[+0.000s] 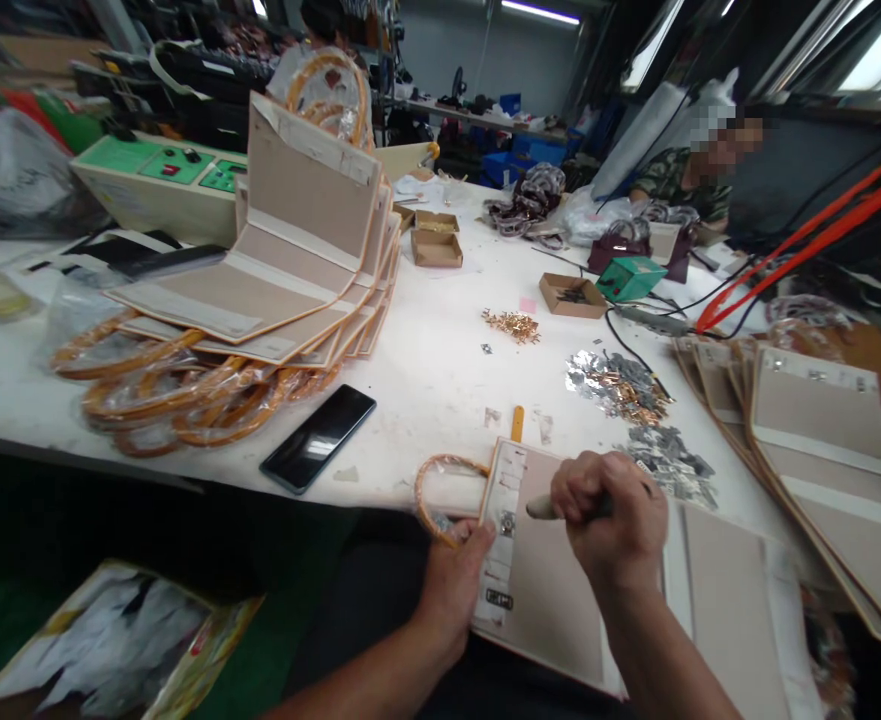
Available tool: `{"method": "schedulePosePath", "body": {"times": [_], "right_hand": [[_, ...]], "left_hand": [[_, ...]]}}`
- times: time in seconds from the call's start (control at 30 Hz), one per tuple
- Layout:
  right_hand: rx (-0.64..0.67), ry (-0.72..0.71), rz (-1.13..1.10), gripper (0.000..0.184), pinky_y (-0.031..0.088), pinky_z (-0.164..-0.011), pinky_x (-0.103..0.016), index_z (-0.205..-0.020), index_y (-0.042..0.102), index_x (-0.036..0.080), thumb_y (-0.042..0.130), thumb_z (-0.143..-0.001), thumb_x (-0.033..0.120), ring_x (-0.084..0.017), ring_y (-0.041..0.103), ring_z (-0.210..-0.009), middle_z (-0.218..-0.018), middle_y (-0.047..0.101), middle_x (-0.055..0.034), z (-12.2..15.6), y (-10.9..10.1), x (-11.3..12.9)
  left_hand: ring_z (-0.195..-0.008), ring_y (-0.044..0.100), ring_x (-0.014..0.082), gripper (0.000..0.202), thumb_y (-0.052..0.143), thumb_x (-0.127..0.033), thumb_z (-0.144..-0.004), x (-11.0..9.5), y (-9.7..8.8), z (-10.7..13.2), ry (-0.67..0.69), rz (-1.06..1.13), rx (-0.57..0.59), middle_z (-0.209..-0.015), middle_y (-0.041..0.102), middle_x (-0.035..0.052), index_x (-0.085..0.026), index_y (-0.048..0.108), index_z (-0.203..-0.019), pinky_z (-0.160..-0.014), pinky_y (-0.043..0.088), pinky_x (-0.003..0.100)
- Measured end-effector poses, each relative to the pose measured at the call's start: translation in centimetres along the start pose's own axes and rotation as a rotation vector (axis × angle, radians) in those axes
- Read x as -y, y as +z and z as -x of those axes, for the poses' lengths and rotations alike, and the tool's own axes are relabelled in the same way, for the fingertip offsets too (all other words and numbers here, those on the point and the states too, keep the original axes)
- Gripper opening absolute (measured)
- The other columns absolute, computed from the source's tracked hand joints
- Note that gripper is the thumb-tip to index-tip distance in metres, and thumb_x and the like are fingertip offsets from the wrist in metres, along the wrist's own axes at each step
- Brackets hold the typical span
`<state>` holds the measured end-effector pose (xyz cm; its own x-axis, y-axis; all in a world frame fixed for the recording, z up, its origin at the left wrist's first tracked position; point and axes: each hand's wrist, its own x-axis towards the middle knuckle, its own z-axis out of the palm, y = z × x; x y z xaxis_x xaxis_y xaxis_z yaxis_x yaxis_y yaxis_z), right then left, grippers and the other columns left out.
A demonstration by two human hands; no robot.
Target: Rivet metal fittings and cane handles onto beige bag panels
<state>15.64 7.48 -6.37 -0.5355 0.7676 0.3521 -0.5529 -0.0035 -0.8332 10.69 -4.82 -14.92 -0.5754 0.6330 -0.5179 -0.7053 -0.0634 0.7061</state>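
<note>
A beige bag panel (560, 580) with a tan edge lies at the table's front edge, partly over my lap. Along its pale strip sit small metal fittings (498, 599), one of them close to my left thumb. My left hand (459, 575) pinches the panel's left edge, thumb on top, beside a tan looped handle (419, 490) in clear plastic. Above the panel, my right hand (620, 510) is closed round a tool with a pale rounded end (541, 507) pointing left. The fist hides the rest of the tool, so its kind is unclear.
Stacked bag panels (312, 240) with wrapped handles stand left, near a phone (318, 438). More panels (815, 430) lean right. Piles of metal plates (672, 465) and copper-coloured pieces (515, 325) lie on the table. A person (684, 185) sits at the far right. A waste box (110, 640) is lower left.
</note>
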Motion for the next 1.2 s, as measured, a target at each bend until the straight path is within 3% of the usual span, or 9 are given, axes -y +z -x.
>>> {"method": "schedulePosePath", "body": {"times": [0.2,0.3,0.43,0.53,0.7,0.87,1.03,1.2], "right_hand": [[0.008,0.099,0.065,0.040,0.034,-0.041,-0.022,-0.066,0.050,0.014,0.063,-0.098,0.034,-0.009,0.043,-0.045,-0.055,0.040,0.0022,0.4,0.2,-0.7],[0.038,0.060,0.085,0.039,0.036,-0.043,-0.022,-0.066,0.050,0.015,0.063,-0.097,0.034,-0.009,0.044,-0.046,-0.055,0.042,0.0018,0.5,0.3,-1.0],[0.069,0.101,0.252,0.043,0.035,-0.043,-0.022,-0.064,0.048,0.016,0.063,-0.097,0.039,-0.009,0.043,-0.045,-0.053,0.044,0.0016,0.3,0.3,-1.2],[0.090,0.097,0.314,0.044,0.034,-0.042,-0.023,-0.063,0.047,0.017,0.063,-0.097,0.039,-0.009,0.042,-0.043,-0.052,0.044,0.0017,-0.4,1.3,0.1],[0.225,-0.043,0.250,0.042,0.038,-0.047,-0.024,-0.064,0.050,0.017,0.062,-0.099,0.038,-0.010,0.045,-0.046,-0.054,0.047,0.0009,-1.4,3.9,2.3],[0.273,0.136,0.543,0.051,0.035,-0.050,-0.026,-0.058,0.049,0.016,0.061,-0.099,0.044,-0.011,0.044,-0.047,-0.050,0.049,-0.0009,-0.8,2.6,0.8],[0.288,0.020,0.415,0.046,0.037,-0.053,-0.026,-0.063,0.051,0.016,0.060,-0.100,0.042,-0.011,0.046,-0.051,-0.056,0.050,-0.0007,-0.5,2.3,1.4],[0.207,0.099,0.551,0.051,0.036,-0.053,-0.026,-0.058,0.048,0.017,0.059,-0.097,0.048,-0.011,0.043,-0.049,-0.051,0.049,-0.0009,0.3,0.7,-0.5]], "left_hand": [[-0.062,0.061,0.0152,0.052,0.082,-0.058,-0.068,0.4,-0.2,-0.2,0.010,0.002,0.003,-0.069,0.065,0.0040,-0.012,0.065,-0.085,-0.060,0.047,0.025],[-0.062,0.061,0.0151,0.048,0.082,-0.056,-0.069,0.3,-0.2,-0.1,0.020,-0.003,0.004,-0.070,0.066,0.0046,-0.013,0.064,-0.081,-0.059,0.046,0.025],[-0.063,0.061,0.0152,0.048,0.082,-0.056,-0.068,0.1,-0.1,0.1,0.032,0.005,0.006,-0.071,0.066,0.0043,-0.013,0.063,-0.082,-0.060,0.046,0.025],[-0.064,0.062,0.0161,0.049,0.081,-0.055,-0.068,0.1,-0.1,0.1,0.026,0.008,0.023,-0.072,0.067,0.0050,-0.012,0.064,-0.085,-0.062,0.048,0.026],[-0.063,0.062,0.0159,0.050,0.082,-0.056,-0.066,0.3,-0.2,-0.2,0.019,0.006,0.027,-0.074,0.068,0.0064,-0.013,0.065,-0.085,-0.061,0.048,0.026],[-0.062,0.060,0.0148,0.050,0.083,-0.056,-0.064,0.2,-0.4,-0.2,0.027,0.010,0.033,-0.071,0.066,0.0054,-0.013,0.064,-0.080,-0.060,0.047,0.025],[-0.061,0.061,0.0158,0.049,0.083,-0.056,-0.065,0.4,-0.5,-0.3,0.035,0.012,0.045,-0.072,0.067,0.0059,-0.013,0.064,-0.081,-0.059,0.048,0.026],[-0.060,0.060,0.0147,0.047,0.085,-0.053,-0.064,0.3,-0.7,-0.7,0.046,0.019,0.041,-0.069,0.066,0.0050,-0.013,0.064,-0.078,-0.058,0.046,0.024]]}}
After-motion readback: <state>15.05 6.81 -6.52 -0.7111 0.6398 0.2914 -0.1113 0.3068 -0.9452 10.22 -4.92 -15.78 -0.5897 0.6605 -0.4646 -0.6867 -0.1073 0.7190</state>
